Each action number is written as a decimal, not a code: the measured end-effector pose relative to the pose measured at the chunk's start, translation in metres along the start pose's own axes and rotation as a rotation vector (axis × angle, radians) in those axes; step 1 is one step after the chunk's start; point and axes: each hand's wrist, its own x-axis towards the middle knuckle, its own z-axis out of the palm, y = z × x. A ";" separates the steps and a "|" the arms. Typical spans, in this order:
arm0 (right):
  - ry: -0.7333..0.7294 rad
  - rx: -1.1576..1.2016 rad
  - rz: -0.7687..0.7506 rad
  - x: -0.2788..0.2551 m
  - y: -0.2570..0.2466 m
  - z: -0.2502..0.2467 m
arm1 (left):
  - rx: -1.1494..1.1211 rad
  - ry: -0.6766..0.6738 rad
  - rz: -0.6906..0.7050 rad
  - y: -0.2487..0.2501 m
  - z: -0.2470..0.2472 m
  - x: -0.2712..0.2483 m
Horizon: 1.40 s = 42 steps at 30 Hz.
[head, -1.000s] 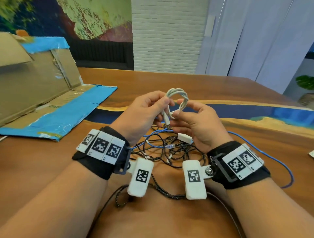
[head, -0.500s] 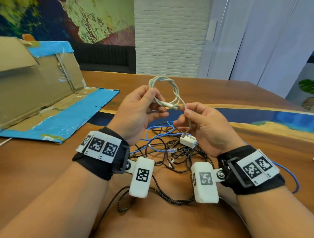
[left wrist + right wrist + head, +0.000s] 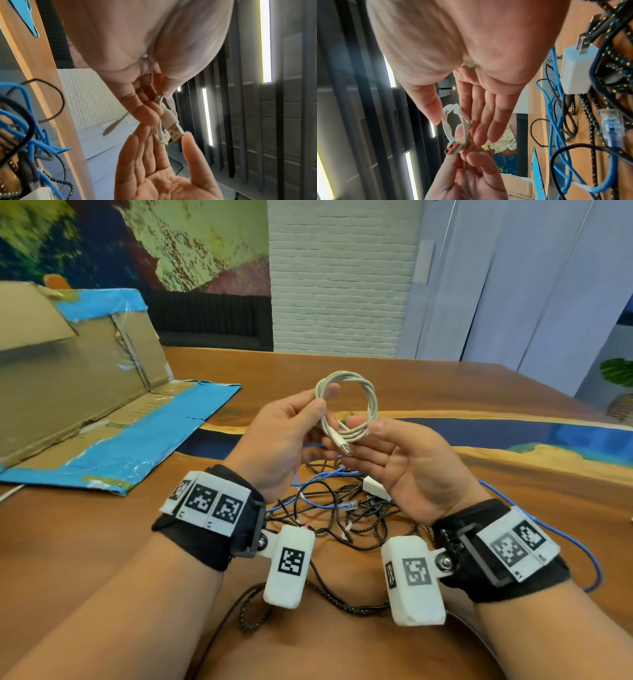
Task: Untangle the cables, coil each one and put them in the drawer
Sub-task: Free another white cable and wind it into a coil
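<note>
A flattened cardboard box (image 3: 68,392) lies at ten o'clock on the wooden table (image 3: 445,392). The left hand (image 3: 281,440) pinches a coiled white cable (image 3: 346,405) between thumb and fingers, held above the table at twelve o'clock. The right hand (image 3: 407,463) is spread, palm up, its fingertips touching the coil's lower edge. Beneath both, at six o'clock, blue and black cables (image 3: 335,508) remain tangled around a white charger (image 3: 375,488).

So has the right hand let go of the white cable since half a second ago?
Yes. The right hand has opened, palm up beneath the white cable, against the table's blue strip; the left hand holds it.
</note>
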 end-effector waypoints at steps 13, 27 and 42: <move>0.029 -0.003 0.054 0.005 0.008 -0.002 | 0.065 0.170 0.020 -0.006 0.004 0.002; 0.050 -0.406 -0.058 0.003 0.013 -0.001 | 0.171 0.153 -0.097 -0.004 -0.002 0.002; 0.092 -0.369 -0.115 0.005 0.013 -0.003 | 0.301 0.159 -0.031 -0.004 0.005 -0.004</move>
